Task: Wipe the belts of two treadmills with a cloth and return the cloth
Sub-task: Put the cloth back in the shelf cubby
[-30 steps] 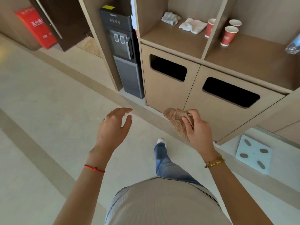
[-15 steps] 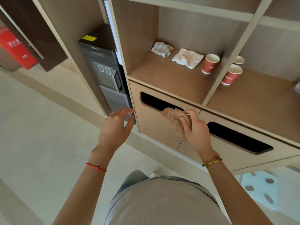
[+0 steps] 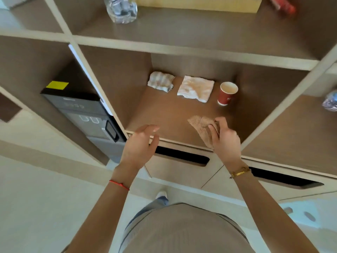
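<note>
Risk: right hand [image 3: 225, 141] pinches the crumpled brown cloth [image 3: 203, 129] over the wooden shelf's [image 3: 164, 114] front edge; released early, it falls; left hand [image 3: 140, 145] hovers empty, fingers relaxed

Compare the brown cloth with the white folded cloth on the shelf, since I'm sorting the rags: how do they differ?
The brown cloth is tan and pinched in the right hand above the shelf; the white folded cloth is pale, lying flat at the back, untouched. Both are small rags.
</note>
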